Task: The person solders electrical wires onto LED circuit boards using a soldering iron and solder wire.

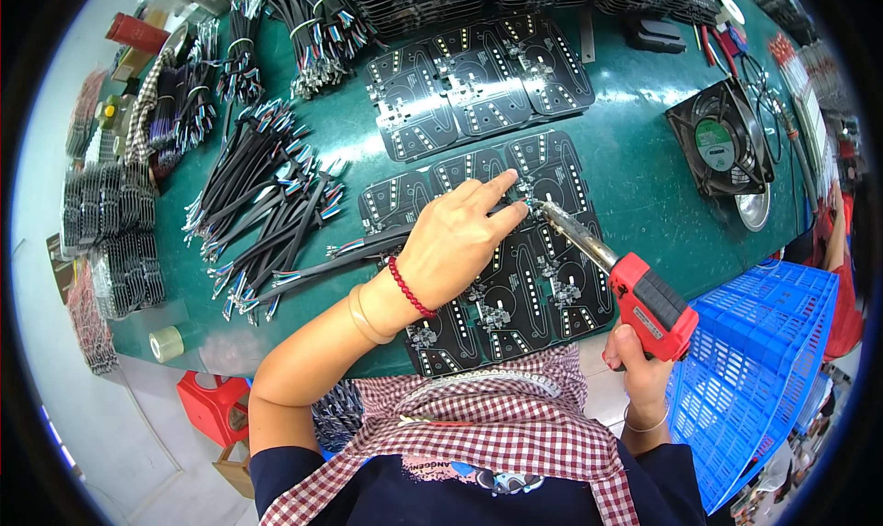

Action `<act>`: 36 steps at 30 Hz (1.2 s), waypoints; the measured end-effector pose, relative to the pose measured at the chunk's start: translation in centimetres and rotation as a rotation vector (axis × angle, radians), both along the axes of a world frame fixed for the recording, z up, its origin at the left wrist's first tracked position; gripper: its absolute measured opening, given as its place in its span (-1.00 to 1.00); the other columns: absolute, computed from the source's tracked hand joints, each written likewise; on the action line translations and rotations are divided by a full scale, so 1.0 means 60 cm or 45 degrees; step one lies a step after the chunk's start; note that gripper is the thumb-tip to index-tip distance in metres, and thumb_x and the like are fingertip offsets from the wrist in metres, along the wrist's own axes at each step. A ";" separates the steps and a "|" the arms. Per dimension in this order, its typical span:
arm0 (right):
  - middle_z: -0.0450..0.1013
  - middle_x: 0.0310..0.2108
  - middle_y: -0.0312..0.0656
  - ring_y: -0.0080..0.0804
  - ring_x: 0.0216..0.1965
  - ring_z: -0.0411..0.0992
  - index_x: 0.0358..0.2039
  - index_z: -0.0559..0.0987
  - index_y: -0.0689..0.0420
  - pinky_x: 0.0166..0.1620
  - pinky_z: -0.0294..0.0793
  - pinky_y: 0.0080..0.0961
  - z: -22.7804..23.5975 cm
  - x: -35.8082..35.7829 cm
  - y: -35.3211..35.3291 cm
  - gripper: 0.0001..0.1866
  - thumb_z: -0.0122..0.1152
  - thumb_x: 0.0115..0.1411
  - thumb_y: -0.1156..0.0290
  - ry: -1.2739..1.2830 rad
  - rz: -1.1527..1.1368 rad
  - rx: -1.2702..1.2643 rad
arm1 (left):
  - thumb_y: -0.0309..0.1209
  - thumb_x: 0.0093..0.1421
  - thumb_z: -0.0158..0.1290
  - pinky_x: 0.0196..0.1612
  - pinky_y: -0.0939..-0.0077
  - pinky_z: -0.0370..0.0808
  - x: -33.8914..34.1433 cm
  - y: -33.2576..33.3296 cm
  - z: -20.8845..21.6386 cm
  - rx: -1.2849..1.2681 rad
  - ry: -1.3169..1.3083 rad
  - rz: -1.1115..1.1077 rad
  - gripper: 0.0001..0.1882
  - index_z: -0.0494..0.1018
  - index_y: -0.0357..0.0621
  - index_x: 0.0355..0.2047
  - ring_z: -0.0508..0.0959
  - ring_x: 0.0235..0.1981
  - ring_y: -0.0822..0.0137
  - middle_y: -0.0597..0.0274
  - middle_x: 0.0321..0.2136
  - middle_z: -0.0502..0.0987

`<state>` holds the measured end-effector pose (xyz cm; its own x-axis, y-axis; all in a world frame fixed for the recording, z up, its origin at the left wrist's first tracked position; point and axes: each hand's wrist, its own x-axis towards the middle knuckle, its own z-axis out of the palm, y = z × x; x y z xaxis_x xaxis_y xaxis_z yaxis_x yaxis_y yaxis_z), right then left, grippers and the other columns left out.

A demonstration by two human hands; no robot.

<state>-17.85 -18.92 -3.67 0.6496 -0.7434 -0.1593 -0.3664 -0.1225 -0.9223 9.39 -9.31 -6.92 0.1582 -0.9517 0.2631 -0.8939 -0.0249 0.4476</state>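
My left hand reaches across a panel of black circuit boards, its index finger and thumb bent down at fine wire ends on the upper right board. A black sheathed cable runs beneath that hand, which hides most of the grip. In my right hand is a red and black soldering gun, held by its handle. The gun's metal barrel slants up and left, and its tip meets the board beside my left fingertips. Whether the tip touches a wire cannot be made out.
Loose black cables lie left on the green table, with tied bundles behind. Another board panel lies farther back. A square fan stands at right, above a blue crate. A tape roll sits near the left edge.
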 end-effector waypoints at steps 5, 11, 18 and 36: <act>0.32 -0.70 -0.26 -0.57 -0.72 0.25 -0.19 0.41 0.33 -0.60 0.30 -0.59 0.010 0.007 0.003 -0.80 0.05 0.22 0.49 -0.009 0.004 0.072 | -0.53 -0.04 0.02 -0.21 0.38 0.53 0.000 0.000 -0.001 -0.004 -0.005 -0.003 -0.69 0.52 -0.18 -0.22 0.51 -0.25 0.18 -0.04 -0.01 0.45; 0.31 -0.69 -0.25 -0.58 -0.73 0.22 -0.11 0.41 0.35 -0.62 0.26 -0.61 0.028 0.015 0.016 -0.73 0.05 0.24 0.44 -0.178 -0.207 0.303 | -0.61 -0.10 0.11 -0.24 0.33 0.52 -0.002 -0.002 -0.001 -0.037 0.052 0.035 -0.65 0.52 -0.12 -0.23 0.54 -0.32 0.15 0.02 -0.02 0.48; 0.30 -0.70 -0.24 -0.59 -0.73 0.21 -0.12 0.39 0.34 -0.62 0.25 -0.61 0.033 0.017 0.011 -0.71 0.08 0.24 0.40 -0.122 -0.120 0.298 | -0.60 -0.10 0.13 -0.24 0.32 0.54 -0.002 0.000 -0.007 -0.085 0.067 0.047 -0.67 0.52 -0.11 -0.24 0.57 -0.29 0.12 0.02 -0.03 0.49; 0.30 -0.73 -0.26 -0.56 -0.72 0.26 -0.33 0.40 0.30 -0.59 0.28 -0.60 0.055 0.038 0.023 -0.83 0.08 0.24 0.43 0.030 -0.124 0.215 | -0.57 -0.11 0.18 -0.22 0.33 0.55 -0.012 0.001 -0.012 -0.102 0.116 0.149 -0.69 0.57 -0.04 -0.28 0.59 -0.27 0.10 0.06 -0.03 0.52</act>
<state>-15.58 -17.51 -0.37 0.5705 -0.7641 -0.3011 -0.3906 0.0702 -0.9179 8.66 -9.23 -7.62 0.2933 -0.9021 0.3166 -0.8427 -0.0876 0.5312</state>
